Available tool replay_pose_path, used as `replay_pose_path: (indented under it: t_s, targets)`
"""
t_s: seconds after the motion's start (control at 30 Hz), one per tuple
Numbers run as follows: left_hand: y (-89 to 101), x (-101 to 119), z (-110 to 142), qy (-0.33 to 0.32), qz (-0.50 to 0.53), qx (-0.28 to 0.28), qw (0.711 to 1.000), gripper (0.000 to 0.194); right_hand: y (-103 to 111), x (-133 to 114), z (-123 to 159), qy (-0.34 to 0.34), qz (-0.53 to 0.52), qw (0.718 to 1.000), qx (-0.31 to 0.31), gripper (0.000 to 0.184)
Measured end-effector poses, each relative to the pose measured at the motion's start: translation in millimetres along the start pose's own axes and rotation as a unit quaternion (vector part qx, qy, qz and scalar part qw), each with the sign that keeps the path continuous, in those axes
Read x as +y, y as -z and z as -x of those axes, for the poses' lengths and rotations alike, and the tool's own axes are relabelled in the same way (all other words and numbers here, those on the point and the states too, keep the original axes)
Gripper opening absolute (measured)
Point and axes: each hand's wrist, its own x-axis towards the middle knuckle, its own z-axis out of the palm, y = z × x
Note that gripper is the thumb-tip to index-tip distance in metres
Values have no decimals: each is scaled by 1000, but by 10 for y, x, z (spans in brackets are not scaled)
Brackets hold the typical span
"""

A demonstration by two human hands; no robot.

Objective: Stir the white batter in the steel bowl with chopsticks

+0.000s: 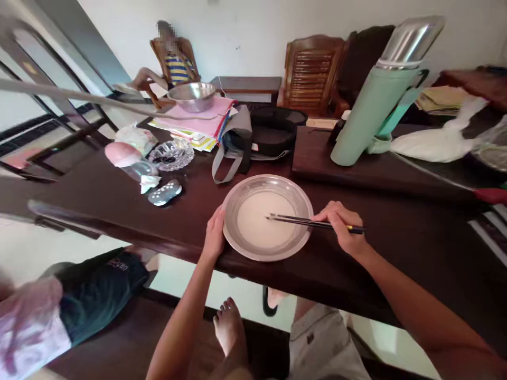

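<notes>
Bare forearms (180, 316) reached up from the bottom edge, with the person's beige shorts (327, 343) between them at lower centre. Just right of centre, a metal bowl (266, 256) of pale liquid (263, 235) sat near the front edge of the dark table (186, 221). At its left edge the left hand (215, 230) rested against the rim; how far that grip was closed, I could not tell. Right of the bowl, the right hand (344, 224) had its grip closed around a pair of dark chopsticks (312, 222), which slanted across the rim with their tips at the middle of the liquid; whether they dipped in was unclear.

Left of centre lay a game controller (165, 193) and a glass dish (171, 155). A dark bag (273, 134) lay above the bowl, and a steel basin (196, 97) stood on stacked papers (194, 120) at upper left of centre. At upper right a green flask (370, 116) stood tall. Someone in a striped shirt (178, 69) sat at upper left.
</notes>
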Motion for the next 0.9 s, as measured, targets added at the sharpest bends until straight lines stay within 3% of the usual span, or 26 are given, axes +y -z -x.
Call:
replay_pose_path:
  t_s: [0.2, 0.4, 0.57, 0.77, 0.9]
  targets:
    - [-15, -7, -27, -20, -26, 15, 999, 48, -97, -33, -15, 28, 37, 995, -86, 18]
    - [-19, 2, -20, -11, -17, 18, 1000, 51, -31, -22, -13, -6, 1, 1000, -7, 30]
    - [-5, -20, -23, -20, -17, 8, 1000, 50, -75, -54, -23, 19, 24, 996, -82, 20]
    - [-2, -43, -24, -18, -3, 5, 1000, 49, -46, -30, -17, 3, 2, 1000, -15, 29]
    - [0, -24, -22, -16, -11, 7, 1000, 48, -79, -52, -16, 8, 8, 997, -70, 23]
